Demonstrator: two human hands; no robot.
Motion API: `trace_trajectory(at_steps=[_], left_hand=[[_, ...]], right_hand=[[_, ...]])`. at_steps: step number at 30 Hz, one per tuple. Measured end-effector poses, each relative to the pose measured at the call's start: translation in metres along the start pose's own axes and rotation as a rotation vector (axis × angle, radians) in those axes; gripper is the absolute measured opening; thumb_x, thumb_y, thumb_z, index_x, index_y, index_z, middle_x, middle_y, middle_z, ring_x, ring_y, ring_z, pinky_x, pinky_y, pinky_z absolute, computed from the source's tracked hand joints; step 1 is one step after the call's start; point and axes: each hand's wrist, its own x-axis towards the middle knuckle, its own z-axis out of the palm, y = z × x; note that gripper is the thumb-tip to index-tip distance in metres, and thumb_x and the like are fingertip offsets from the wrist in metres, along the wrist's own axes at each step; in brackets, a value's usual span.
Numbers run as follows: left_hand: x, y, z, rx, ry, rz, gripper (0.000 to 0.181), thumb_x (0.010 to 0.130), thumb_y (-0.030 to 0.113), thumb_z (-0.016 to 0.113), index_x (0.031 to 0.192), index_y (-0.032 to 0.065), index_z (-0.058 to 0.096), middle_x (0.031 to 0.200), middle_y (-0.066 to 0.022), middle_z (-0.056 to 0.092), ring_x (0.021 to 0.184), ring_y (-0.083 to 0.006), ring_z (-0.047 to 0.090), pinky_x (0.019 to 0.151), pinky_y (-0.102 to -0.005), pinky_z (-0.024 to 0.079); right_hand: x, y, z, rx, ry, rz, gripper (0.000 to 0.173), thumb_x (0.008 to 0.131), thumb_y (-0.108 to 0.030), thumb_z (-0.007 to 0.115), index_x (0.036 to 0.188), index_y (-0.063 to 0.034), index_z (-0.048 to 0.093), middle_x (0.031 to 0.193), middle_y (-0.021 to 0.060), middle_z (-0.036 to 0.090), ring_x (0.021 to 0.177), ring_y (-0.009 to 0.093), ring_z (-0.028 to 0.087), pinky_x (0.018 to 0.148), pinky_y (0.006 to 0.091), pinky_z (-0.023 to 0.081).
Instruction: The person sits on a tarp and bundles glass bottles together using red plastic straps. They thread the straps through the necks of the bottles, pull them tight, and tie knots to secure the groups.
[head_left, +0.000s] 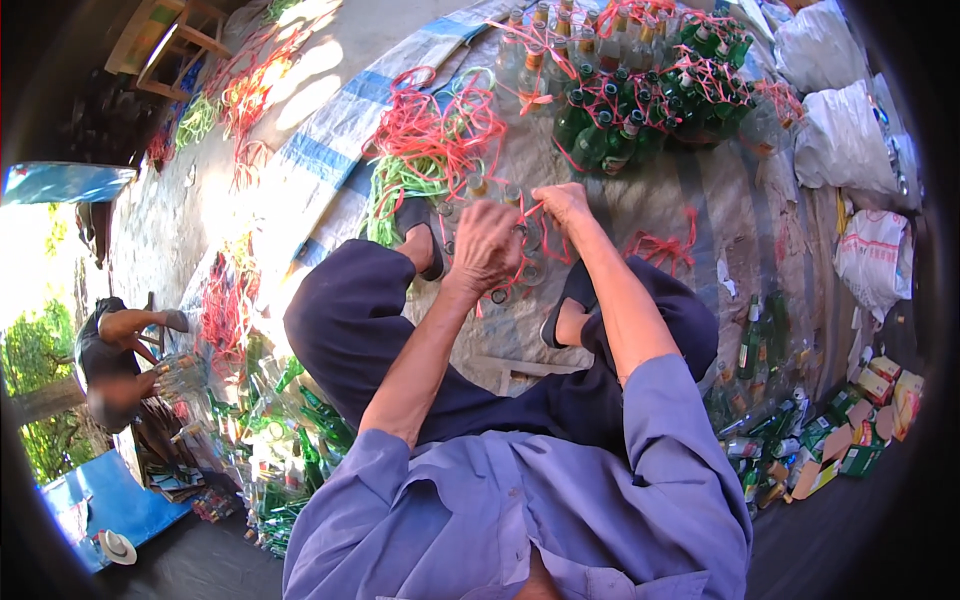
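Between my feet stands a cluster of clear glass bottles (531, 271), necks up, with pink plastic twine (532, 211) running around and among them. My left hand (487, 244) is over the cluster, slightly blurred, its fingers curled at one end of a short strand and its fingertips partly hidden. At the cluster's right edge, my right hand (566, 206) pinches the same strand between thumb and fingers. Just beyond my left foot lies a tangled heap of pink twine (442, 131) and green twine (409, 180).
Tied bundles of green bottles (619, 135) and clear bottles (532, 67) stand ahead on a striped tarp (645, 217). Loose bottles (304, 420) pile up at left; others lie with cardboard boxes (832, 450) at right. White sacks (844, 135) line the right. Another person (120, 367) bends over bottles at left.
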Motion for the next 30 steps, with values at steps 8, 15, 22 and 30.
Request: trace_trajectory(at_steps=[8,15,22,30], left_hand=[[-0.008,-0.001,0.025,0.108,-0.253,0.073,0.041,0.072,0.016,0.064,0.112,0.0105,0.055,0.117,-0.0034,0.055,0.115,-0.0245,0.046,0.101,-0.0461,0.028],[-0.011,-0.002,0.032,0.111,-0.168,0.02,0.031,0.071,0.016,0.06,0.101,0.0094,0.054,0.108,-0.0063,0.054,0.111,-0.0242,0.047,0.103,-0.0464,0.027],[-0.013,-0.005,0.032,0.075,-0.205,-0.032,0.027,0.072,0.017,0.06,0.098,0.0104,0.054,0.103,-0.006,0.055,0.109,-0.0245,0.049,0.106,-0.0468,0.025],[-0.017,-0.01,0.03,-0.009,-0.182,0.005,0.037,0.071,0.016,0.062,0.106,0.0095,0.053,0.107,-0.0072,0.055,0.113,-0.0251,0.05,0.108,-0.0471,0.025]], right_hand=[[-0.003,0.001,-0.002,0.116,0.041,0.081,0.028,0.071,-0.01,0.073,0.054,-0.0087,0.051,0.049,-0.0022,0.043,0.036,0.009,0.033,0.035,0.0291,0.018],[0.014,0.015,-0.006,0.072,0.24,0.043,0.03,0.066,-0.006,0.074,0.052,-0.0045,0.047,0.053,0.0012,0.046,0.041,0.011,0.039,0.039,0.0344,0.027],[0.016,0.014,-0.014,0.162,0.209,0.082,0.036,0.069,-0.003,0.072,0.049,-0.0087,0.042,0.048,-0.0018,0.041,0.036,0.009,0.034,0.035,0.0321,0.021],[0.013,0.014,-0.017,0.157,0.171,0.007,0.037,0.071,-0.005,0.07,0.049,-0.0109,0.041,0.048,-0.0022,0.041,0.037,0.009,0.033,0.036,0.0321,0.021]])
